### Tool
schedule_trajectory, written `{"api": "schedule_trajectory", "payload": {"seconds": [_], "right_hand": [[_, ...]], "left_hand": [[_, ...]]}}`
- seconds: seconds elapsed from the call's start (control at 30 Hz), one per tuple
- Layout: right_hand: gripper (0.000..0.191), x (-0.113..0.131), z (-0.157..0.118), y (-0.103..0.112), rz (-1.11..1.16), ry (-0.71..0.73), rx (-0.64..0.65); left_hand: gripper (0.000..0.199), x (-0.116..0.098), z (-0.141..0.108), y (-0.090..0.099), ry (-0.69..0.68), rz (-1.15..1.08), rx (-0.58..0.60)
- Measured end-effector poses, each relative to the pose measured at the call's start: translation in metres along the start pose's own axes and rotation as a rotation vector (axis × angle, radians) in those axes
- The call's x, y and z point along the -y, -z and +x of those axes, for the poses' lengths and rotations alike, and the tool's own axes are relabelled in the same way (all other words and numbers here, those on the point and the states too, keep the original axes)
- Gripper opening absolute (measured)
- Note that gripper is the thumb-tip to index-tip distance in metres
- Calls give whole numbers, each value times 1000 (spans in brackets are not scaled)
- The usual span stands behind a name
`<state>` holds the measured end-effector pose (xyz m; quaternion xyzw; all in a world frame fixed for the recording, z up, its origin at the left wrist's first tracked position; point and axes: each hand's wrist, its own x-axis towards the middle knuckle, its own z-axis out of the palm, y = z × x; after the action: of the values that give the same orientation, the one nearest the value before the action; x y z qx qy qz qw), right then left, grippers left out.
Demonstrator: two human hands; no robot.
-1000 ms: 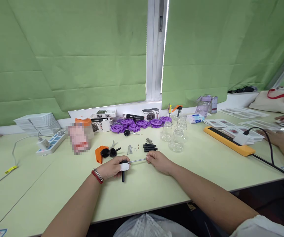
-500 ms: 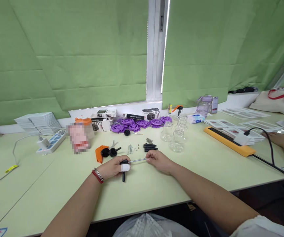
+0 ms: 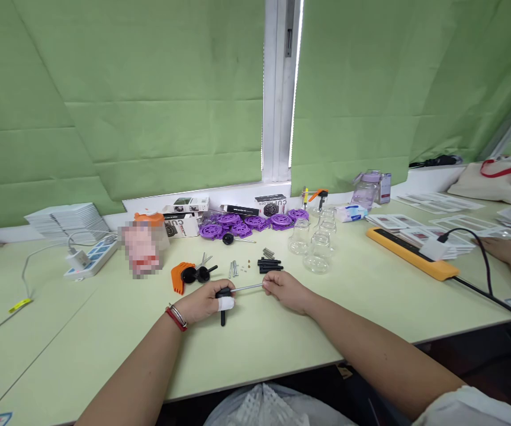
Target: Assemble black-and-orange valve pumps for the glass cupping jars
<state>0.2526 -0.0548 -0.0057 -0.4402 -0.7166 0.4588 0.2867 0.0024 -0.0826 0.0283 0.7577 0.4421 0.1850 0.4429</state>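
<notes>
My left hand (image 3: pixel 208 299), with white tape on one digit, is closed around a black plastic part (image 3: pixel 223 318) whose leg points down toward me. A thin metal rod (image 3: pixel 247 288) runs from that part to my right hand (image 3: pixel 285 290), which pinches its far end. Just beyond my left hand lie orange toothed pieces (image 3: pixel 179 278) and black round-headed parts (image 3: pixel 196 274). Screws (image 3: pixel 234 269), tiny loose bits, black tubes (image 3: pixel 270 265) and springs (image 3: pixel 268 253) lie beyond my hands.
Several purple wheel-like parts (image 3: pixel 213 231) lie by the boxes (image 3: pixel 182 225) at the back. Glass jars (image 3: pixel 316 260) stand at right centre. A yellow power strip (image 3: pixel 415 254) lies right, a white one (image 3: pixel 90 258) left. Another person's hand (image 3: pixel 497 247) rests at the far right.
My hands, the black part and the rod hold almost the same position. At the far right, the other person's papers and farther hand have shifted slightly.
</notes>
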Motion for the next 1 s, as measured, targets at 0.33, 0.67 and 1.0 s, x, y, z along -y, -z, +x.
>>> {"api": "schedule_trajectory", "payload": {"seconds": [0.33, 0.67, 1.0], "right_hand": [[28, -4, 2, 0, -19, 38, -6], [16, -7, 4, -2, 145, 62, -26], [15, -6, 3, 0, 67, 21, 6]], "left_hand": [[33, -2, -1, 0, 0, 5, 2], [32, 0, 0, 0, -3, 2, 0], [31, 1, 0, 0, 1, -1, 7]]}}
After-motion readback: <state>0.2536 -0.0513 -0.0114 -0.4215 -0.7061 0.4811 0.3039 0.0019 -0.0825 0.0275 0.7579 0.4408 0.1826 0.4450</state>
